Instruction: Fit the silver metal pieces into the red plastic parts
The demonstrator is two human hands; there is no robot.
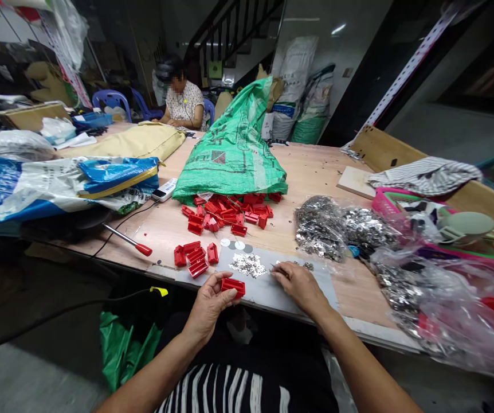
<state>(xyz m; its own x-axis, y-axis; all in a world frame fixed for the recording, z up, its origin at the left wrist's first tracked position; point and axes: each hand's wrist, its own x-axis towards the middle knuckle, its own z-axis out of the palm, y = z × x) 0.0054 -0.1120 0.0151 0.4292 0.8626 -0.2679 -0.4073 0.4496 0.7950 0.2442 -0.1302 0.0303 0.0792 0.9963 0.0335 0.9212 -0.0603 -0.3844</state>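
My left hand (210,301) grips a small red plastic part (233,285) at the near edge of the table, fingers curled round it. My right hand (297,284) lies on a grey mat (290,295), its fingertips pinched on a tiny metal piece I can barely make out near a small heap of silvery metal bits (247,264). A few red parts (195,256) sit grouped left of the heap. A larger pile of red parts (230,213) spills from a green woven sack (235,150).
Clear bags of metal pieces (337,226) lie at the right, beside a pink basket (384,201). A red-handled tool (130,241) and blue-white sacks (58,183) lie at the left. Another person (182,97) sits at the table's far end. A green bag (126,350) hangs below the table.
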